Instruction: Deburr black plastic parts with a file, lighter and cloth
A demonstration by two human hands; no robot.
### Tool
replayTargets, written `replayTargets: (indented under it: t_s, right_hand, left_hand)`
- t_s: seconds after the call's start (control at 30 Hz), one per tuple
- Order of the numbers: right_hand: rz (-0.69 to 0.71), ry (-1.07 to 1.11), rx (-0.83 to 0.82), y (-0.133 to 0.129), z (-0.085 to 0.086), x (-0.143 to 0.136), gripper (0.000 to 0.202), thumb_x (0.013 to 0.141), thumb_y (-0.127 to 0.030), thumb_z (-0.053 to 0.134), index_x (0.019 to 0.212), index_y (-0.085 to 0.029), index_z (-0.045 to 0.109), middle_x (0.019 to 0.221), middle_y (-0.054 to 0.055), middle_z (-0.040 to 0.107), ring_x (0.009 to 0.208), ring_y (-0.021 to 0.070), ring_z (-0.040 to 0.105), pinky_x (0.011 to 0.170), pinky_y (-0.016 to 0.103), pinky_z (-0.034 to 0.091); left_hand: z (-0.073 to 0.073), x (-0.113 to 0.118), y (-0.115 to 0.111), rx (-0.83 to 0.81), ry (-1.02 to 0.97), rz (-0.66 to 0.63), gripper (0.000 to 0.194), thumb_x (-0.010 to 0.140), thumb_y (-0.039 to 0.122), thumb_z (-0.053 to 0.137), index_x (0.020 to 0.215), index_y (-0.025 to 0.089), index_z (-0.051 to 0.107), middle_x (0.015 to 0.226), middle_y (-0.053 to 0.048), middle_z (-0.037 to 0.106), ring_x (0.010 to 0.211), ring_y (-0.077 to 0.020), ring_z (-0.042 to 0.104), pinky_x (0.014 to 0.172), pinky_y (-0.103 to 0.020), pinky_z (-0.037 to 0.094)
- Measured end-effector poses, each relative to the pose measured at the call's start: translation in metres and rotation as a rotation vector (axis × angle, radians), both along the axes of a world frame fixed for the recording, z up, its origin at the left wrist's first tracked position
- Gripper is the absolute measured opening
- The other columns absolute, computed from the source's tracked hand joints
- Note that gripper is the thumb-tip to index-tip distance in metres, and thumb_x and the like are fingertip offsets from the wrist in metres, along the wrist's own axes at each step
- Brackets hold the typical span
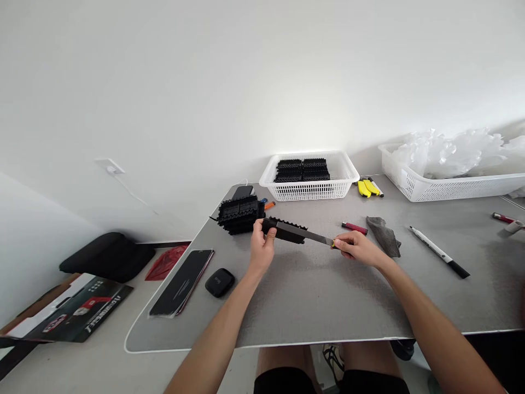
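Above the middle of the table, my left hand (261, 249) is closed on the left end of a black plastic strip (292, 236) with a toothed edge. My right hand (356, 246) grips the handle end of a long flat grey file (314, 236), where a bit of yellow shows. The file's blade lies along the strip, its far end close to my left thumb. Just beyond my left hand is a stack of similar black toothed parts (240, 210).
A white basket (309, 191) holds more black parts; another basket (447, 189) holds clear plastic bags. Around the table lie yellow-handled cutters (368, 187), a grey cloth (383, 235), a marker (438, 250), a red knife (354, 227), a black case (220, 282) and a phone-like slab (182, 282).
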State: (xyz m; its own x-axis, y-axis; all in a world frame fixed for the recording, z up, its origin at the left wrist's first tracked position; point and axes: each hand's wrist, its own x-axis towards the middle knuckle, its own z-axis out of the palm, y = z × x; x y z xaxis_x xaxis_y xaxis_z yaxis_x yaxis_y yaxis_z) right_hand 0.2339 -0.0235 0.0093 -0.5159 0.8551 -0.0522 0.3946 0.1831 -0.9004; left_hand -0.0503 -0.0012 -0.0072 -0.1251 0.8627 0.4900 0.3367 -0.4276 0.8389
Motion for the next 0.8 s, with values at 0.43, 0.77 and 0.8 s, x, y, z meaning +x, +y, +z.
replayTargets:
  t_s: [0.43, 0.77, 0.8]
  right_hand:
    - [0.0, -0.02, -0.005, 0.002, -0.003, 0.002, 0.047, 0.089, -0.059, 0.043, 0.077, -0.017, 0.058, 0.055, -0.003, 0.045, 0.05, 0.0098, 0.034, 0.05, 0.024, 0.026]
    - [-0.02, 0.094, -0.017, 0.005, 0.003, 0.014, 0.053, 0.088, -0.063, 0.044, 0.086, -0.014, 0.063, 0.055, -0.003, 0.047, 0.049, 0.0097, 0.038, 0.051, 0.025, 0.03]
    - [-0.07, 0.14, 0.0, 0.005, 0.004, 0.017, 0.054, 0.087, -0.064, 0.044, 0.086, -0.014, 0.063, 0.057, -0.002, 0.049, 0.049, 0.01, 0.04, 0.051, 0.025, 0.031]
  left_hand:
    - [0.002, 0.003, -0.001, -0.033, -0.009, -0.021, 0.045, 0.083, 0.065, 0.051, 0.091, 0.021, 0.045, 0.076, 0.0, 0.047, 0.068, -0.0157, 0.046, 0.063, -0.028, 0.038]
    - [0.003, -0.002, 0.004, 0.013, -0.103, 0.134, 0.043, 0.084, 0.064, 0.051, 0.088, 0.022, 0.043, 0.082, -0.002, 0.05, 0.075, -0.0178, 0.051, 0.07, -0.031, 0.043]
    - [0.003, -0.001, 0.003, 0.016, -0.098, 0.145, 0.042, 0.084, 0.064, 0.051, 0.089, 0.022, 0.043, 0.082, -0.002, 0.05, 0.076, -0.0182, 0.051, 0.07, -0.032, 0.043]
